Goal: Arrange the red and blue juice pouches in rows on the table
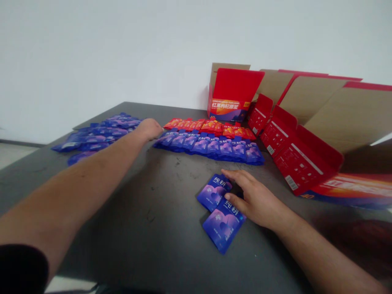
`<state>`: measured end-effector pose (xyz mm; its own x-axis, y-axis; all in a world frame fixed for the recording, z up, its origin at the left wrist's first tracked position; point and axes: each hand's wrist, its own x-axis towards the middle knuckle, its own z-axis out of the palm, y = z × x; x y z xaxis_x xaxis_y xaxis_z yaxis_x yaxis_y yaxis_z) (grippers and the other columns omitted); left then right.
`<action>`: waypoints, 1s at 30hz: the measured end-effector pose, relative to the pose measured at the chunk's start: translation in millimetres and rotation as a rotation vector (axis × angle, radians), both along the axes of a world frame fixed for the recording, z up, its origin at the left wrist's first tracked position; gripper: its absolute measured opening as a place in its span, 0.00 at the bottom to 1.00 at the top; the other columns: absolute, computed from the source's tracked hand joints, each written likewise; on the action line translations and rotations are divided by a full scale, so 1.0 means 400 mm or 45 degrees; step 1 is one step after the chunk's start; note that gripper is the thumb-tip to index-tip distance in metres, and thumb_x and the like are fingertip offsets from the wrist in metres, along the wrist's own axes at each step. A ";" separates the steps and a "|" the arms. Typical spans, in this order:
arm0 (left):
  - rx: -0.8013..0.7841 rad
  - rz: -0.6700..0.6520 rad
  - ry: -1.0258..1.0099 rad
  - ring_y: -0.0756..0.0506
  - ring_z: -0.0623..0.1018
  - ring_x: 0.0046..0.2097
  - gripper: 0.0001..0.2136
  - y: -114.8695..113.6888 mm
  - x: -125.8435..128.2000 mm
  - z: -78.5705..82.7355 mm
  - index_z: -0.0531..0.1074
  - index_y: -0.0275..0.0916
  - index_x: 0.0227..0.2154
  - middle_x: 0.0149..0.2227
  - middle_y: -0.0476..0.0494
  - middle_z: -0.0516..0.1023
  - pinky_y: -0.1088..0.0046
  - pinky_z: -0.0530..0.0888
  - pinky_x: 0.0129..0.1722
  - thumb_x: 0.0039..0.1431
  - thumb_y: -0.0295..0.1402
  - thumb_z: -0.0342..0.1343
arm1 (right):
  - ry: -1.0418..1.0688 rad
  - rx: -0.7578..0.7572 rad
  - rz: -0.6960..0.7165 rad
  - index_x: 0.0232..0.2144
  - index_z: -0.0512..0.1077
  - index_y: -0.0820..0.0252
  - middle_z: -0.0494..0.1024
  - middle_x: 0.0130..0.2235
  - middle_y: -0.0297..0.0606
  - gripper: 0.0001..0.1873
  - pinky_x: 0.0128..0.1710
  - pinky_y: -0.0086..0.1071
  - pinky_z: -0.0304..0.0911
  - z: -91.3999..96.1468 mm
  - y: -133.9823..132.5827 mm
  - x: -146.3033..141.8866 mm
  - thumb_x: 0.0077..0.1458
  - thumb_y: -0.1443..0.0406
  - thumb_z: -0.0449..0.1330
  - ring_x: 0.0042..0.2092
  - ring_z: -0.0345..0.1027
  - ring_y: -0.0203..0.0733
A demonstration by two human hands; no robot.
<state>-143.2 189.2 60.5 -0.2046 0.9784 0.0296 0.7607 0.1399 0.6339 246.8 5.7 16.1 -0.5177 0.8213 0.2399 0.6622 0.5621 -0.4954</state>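
**Where's the right hand (255,200)?**

In front of the row of blue pouches (208,147), spread wide, its fingers over a blue pouch (213,192) and a second blue pouch (224,225). It doesn't clearly grip either.

**And the left hand (149,129)?**

At that row's left end, beside a heap of blue pouches (98,136). It seems to hold nothing, but how wide it stands I cannot tell.

**What step is this?**

It looks like pouches being handled singly on the surface (137,196).

**And the next move?**

Both lie flat, so lifting either calls for closing the fingers under its edge.
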 end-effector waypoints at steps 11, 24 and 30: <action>-0.054 -0.703 0.337 0.35 0.84 0.41 0.22 -0.377 0.341 -0.064 0.77 0.43 0.44 0.42 0.36 0.86 0.64 0.70 0.34 0.60 0.56 0.62 | -0.178 -0.081 -0.243 0.58 0.77 0.59 0.81 0.44 0.43 0.21 0.48 0.40 0.72 0.025 0.008 0.017 0.63 0.64 0.68 0.44 0.78 0.47; -0.137 -0.754 0.286 0.41 0.83 0.37 0.08 -0.375 0.421 -0.078 0.78 0.41 0.31 0.34 0.42 0.85 0.67 0.69 0.34 0.60 0.40 0.64 | -0.264 -0.147 -0.252 0.55 0.78 0.62 0.83 0.42 0.41 0.17 0.44 0.35 0.66 0.033 0.009 0.017 0.65 0.65 0.67 0.42 0.77 0.45; -0.016 -0.675 0.184 0.43 0.81 0.36 0.09 -0.372 0.385 -0.079 0.77 0.41 0.33 0.34 0.44 0.84 0.69 0.70 0.35 0.68 0.35 0.55 | -0.157 -0.224 -0.391 0.61 0.74 0.61 0.87 0.43 0.42 0.22 0.46 0.37 0.68 0.037 0.010 0.016 0.66 0.66 0.66 0.45 0.81 0.49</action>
<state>10.7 40.4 29.0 0.3218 0.9468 0.0084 0.8083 -0.2794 0.5182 253.3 9.5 30.9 -0.2567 0.9659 0.0327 0.8476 0.2412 -0.4726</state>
